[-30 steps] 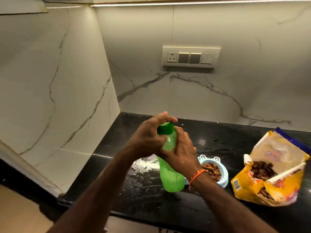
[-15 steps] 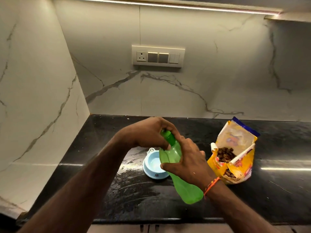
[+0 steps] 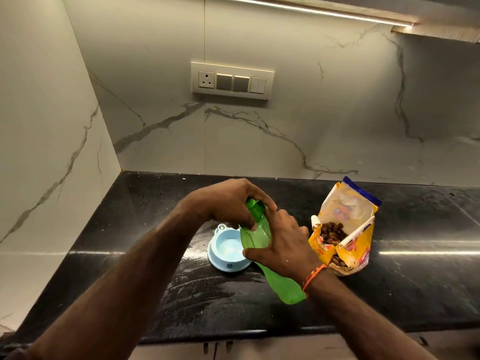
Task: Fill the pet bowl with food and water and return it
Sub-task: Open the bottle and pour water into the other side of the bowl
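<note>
Both hands clamp the bottle [image 3: 262,245]: left hand [image 3: 228,203] on its cap, right hand [image 3: 283,245] mid-body, neck tilted toward eleven o'clock above the bowl [image 3: 220,255].

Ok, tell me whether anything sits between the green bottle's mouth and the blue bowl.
Only the cap end, which the left hand covers; whether the cap is off is hidden. The right hand holds the green bottle tilted over the blue bowl, and nothing else visible lies between them.

green bottle [image 3: 270,276] cap hidden under left hand [image 3: 228,203], pet bowl [image 3: 223,252] right side behind bottle
</note>
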